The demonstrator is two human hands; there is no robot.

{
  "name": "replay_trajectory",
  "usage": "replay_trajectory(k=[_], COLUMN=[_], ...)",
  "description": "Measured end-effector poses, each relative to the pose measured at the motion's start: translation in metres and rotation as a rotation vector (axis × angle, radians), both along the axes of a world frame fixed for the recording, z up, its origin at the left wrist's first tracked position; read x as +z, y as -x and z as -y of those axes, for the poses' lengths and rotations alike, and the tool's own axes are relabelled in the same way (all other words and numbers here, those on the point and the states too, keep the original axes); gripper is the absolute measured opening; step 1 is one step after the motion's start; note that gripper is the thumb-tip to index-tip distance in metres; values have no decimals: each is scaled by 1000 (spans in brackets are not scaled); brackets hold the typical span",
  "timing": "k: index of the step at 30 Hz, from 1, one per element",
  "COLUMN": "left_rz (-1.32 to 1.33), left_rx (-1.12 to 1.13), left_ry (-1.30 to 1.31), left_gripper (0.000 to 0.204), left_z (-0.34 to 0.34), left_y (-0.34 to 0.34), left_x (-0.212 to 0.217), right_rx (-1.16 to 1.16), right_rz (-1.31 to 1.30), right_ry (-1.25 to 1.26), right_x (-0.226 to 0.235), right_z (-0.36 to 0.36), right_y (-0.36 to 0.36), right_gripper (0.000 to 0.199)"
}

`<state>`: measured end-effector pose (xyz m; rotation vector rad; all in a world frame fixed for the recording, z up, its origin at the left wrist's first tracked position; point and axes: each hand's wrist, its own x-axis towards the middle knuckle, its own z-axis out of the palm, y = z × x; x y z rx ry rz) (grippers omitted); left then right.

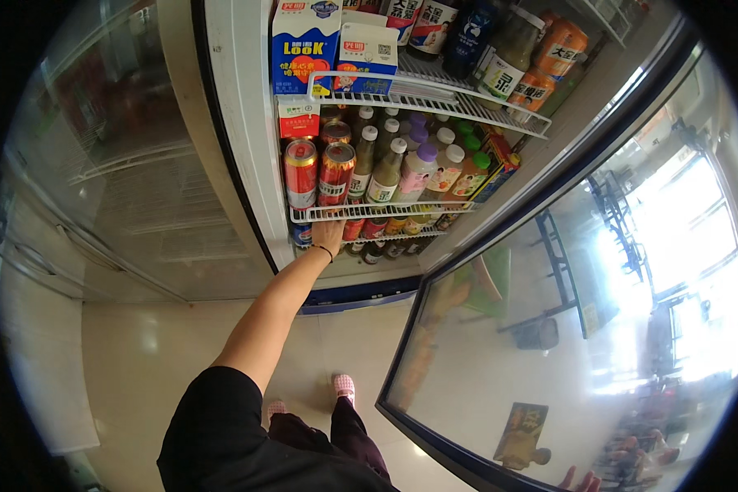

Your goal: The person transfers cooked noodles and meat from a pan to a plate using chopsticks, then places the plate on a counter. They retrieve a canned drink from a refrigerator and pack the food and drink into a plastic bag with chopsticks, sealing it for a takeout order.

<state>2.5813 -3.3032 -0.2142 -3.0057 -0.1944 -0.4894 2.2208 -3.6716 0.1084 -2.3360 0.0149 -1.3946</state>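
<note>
The left hand (328, 238) is held just below the middle wire shelf (385, 211), between one blue can (302, 235) and one short red can (353, 230), both under that shelf; its fingertips are hidden, so the grip's opening and hold cannot be told. Two tall red cans (336, 174) are carried on the shelf, two blue-and-white cartons (306, 51) above it. One right hand (582, 480) is partly shown, well below-right; its hold cannot be told.

"What surrounds the fridge (246, 139)?"

"A pale, glossy floor (164, 353) below it, my remote feed shows."

"And right of it?"

"A glaring bright window (701, 201), dark-framed furniture (557, 250) and a grey bin (537, 334), all caught in glass; reflected or beyond, I can't tell."
</note>
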Motion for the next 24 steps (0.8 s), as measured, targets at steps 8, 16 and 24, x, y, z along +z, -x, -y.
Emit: replay_trajectory(k=[8, 16, 24], left_rz=[177, 295, -25], left_rx=[-270, -437, 348], left_ry=[66, 564, 1073], left_gripper=[31, 40, 60], left_z=[1, 18, -35], left_y=[38, 175, 429], left_x=[1, 59, 53], right_rx=[106, 465, 767], right_rz=[23, 59, 343], right_ry=[61, 39, 92], right_x=[2, -25, -27], right_z=[1, -40, -218], right_y=[14, 6, -75], right_gripper=[98, 100, 103])
